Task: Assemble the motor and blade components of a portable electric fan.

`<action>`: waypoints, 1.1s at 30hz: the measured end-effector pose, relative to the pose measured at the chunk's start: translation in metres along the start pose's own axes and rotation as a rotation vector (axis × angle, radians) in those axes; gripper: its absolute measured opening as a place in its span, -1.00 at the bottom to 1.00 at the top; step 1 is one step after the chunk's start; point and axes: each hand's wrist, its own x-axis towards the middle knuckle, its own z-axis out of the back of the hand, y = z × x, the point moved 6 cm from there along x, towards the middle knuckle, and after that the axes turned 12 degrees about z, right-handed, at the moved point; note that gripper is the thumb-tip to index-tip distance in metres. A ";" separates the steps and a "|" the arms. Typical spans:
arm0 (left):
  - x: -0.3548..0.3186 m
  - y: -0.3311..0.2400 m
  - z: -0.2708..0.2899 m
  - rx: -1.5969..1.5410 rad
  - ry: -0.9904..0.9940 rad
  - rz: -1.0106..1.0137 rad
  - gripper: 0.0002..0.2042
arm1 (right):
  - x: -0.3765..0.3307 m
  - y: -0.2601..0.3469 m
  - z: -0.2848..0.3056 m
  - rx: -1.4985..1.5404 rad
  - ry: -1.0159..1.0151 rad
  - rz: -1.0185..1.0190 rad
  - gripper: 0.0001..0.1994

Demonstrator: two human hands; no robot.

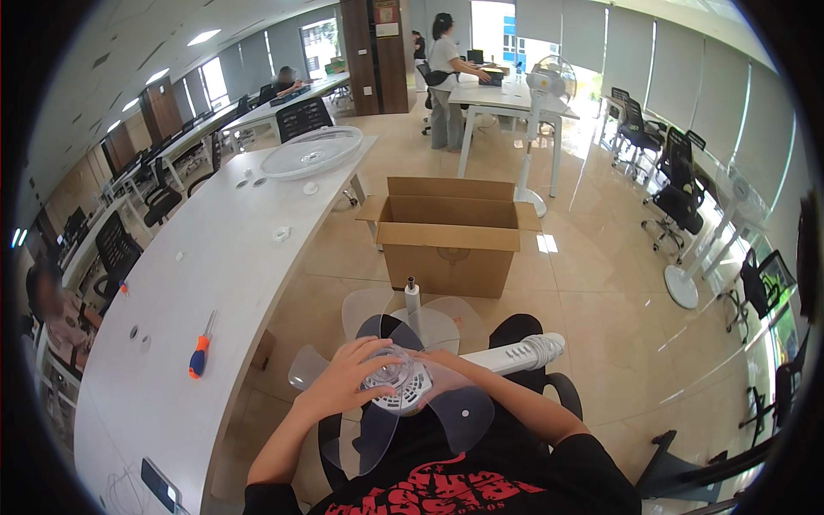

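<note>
On my lap lies a fan head with several see-through blades (462,414) around a white vented motor housing (402,396). My left hand (350,371) curls its fingers over the clear hub (388,369) at the blades' middle. Behind a blade, my right hand (439,364) supports the far side of the head, its fingers partly hidden. The fan's white control column (506,355) reaches to the right across my leg, with a white cord (542,350) bundled at its end. Just beyond my lap, a white pole (413,302) stands upright on a round base.
An open cardboard box (451,257) stands ahead on the floor. On the white table (257,257) at left lie a screwdriver (200,354), a fan grille (313,154), small parts and a phone (160,483). An assembled fan (549,81) stands farther off, near a standing person (445,77).
</note>
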 end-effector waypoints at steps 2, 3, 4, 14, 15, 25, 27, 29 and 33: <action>-0.006 0.006 0.001 -0.051 0.033 0.039 -0.52 | 0.005 0.010 0.001 0.007 0.022 -0.037 0.34; -0.008 0.012 0.000 -0.123 0.050 0.058 -0.49 | 0.008 0.011 0.001 0.012 0.032 -0.079 0.33; -0.010 0.016 0.001 -0.196 0.065 0.072 -0.45 | 0.010 0.011 -0.002 0.014 0.052 -0.073 0.33; -0.037 0.035 0.013 -0.250 0.170 -0.067 -0.32 | 0.030 0.046 -0.014 -0.053 0.009 -0.065 0.23; -0.042 0.041 0.014 -0.248 0.144 -0.018 -0.32 | 0.035 0.050 -0.015 -0.079 -0.004 -0.043 0.23; -0.046 0.055 -0.009 -0.257 0.022 0.086 -0.31 | 0.036 0.022 -0.026 0.212 0.017 -0.111 0.25; -0.044 0.056 -0.009 -0.282 0.035 0.092 -0.28 | 0.035 0.022 -0.027 0.184 0.037 -0.136 0.23; -0.044 0.057 -0.010 -0.305 0.062 0.083 -0.25 | 0.031 0.020 -0.030 0.152 0.039 -0.170 0.21; -0.043 0.055 -0.008 -0.356 0.129 0.065 -0.16 | 0.031 0.024 -0.028 0.000 0.088 -0.203 0.18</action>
